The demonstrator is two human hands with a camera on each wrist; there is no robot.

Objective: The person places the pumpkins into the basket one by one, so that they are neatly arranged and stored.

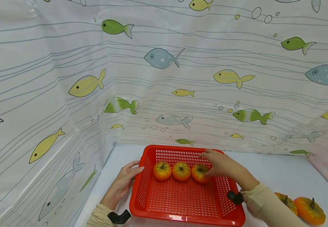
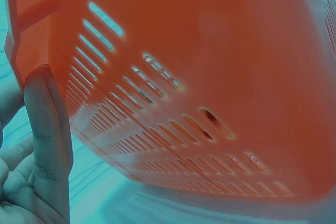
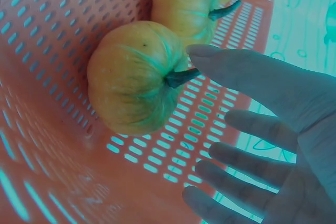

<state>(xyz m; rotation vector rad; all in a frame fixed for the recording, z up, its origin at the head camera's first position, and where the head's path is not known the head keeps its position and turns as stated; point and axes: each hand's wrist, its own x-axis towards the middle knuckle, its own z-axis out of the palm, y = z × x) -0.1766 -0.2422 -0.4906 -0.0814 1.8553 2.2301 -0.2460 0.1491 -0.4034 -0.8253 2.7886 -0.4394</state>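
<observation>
A red plastic basket (image 1: 181,198) with slotted sides stands on the white table. Along its far side sit three small orange pumpkins in a row: one at the left (image 1: 162,171), one in the middle (image 1: 181,171) and one at the right (image 1: 199,172). My left hand (image 1: 121,183) holds the basket's left rim, its fingers (image 2: 44,108) against the outer side in the left wrist view. Over the right-hand pumpkin is my right hand (image 1: 223,164). Its fingers are spread and grip nothing; in the right wrist view the thumb (image 3: 236,69) overlaps that pumpkin's stem.
Two more orange pumpkins, one nearer (image 1: 310,210) and one partly behind my right sleeve (image 1: 287,201), lie on the table (image 1: 261,167) right of the basket. A white fish-patterned sheet (image 1: 198,104) hangs behind and at the left.
</observation>
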